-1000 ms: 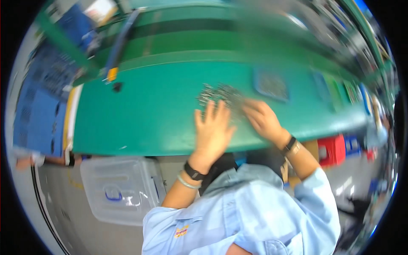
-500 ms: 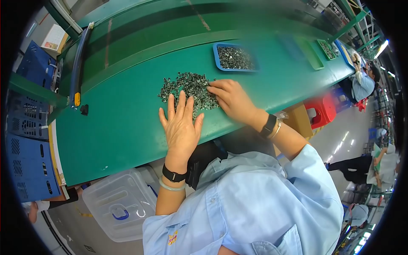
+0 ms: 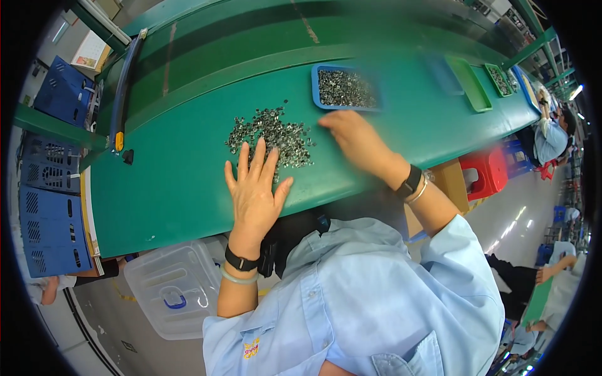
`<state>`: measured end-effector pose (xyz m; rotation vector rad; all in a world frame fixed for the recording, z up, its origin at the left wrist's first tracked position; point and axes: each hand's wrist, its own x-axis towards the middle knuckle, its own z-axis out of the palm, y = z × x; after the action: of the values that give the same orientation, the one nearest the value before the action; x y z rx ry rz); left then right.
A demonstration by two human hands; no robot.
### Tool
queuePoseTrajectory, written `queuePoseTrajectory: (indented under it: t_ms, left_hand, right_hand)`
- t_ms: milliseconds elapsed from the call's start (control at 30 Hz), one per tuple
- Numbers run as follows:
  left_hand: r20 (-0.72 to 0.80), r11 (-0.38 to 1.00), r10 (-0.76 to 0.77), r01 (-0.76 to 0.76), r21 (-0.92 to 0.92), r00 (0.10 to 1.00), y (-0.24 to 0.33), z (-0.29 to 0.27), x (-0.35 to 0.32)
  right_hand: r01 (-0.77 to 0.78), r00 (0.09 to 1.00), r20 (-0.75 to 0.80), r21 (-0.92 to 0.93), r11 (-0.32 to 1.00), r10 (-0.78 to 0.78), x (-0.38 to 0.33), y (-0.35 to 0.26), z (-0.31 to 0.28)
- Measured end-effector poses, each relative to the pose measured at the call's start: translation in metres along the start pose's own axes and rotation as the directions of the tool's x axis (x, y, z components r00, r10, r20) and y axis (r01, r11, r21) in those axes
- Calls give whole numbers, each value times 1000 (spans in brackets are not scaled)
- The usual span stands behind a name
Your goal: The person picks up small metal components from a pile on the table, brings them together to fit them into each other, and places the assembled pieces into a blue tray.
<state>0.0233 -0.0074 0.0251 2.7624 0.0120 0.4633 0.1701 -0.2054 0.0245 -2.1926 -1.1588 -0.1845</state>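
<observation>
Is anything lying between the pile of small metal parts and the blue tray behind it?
Nothing visible does. Bare green table separates the pile of metal parts from the blue tray. The right hand is beside the pile; the left hand lies flat at its near edge.

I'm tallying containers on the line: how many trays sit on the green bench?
3 clearly: a blue tray of small metal parts beyond the right hand, an empty green tray farther right, and another parts-filled tray past it. More may lie at the blurred far end.
</observation>
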Motion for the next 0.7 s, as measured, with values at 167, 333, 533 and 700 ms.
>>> queuePoseTrajectory:
  t_ms: [167,333,533,700]
  left_hand:
    - [121,995,100,-102,10,988,30,7,10]
    - [86,997,79,-81,13,993,43,13,22]
    - [-193,997,11,-26,-77,981,46,12,18]
    - [-36,780,-231,163,-604,972,67,1,26]
  right_hand:
    - [130,989,71,11,991,-130,-3,4,0]
    - [16,994,106,33,999,-19,23,9,4]
    - [-28,988,152,189,982,-1,20,15,-6]
    - [73,997,9,330,941,-81,3,-8,-33]
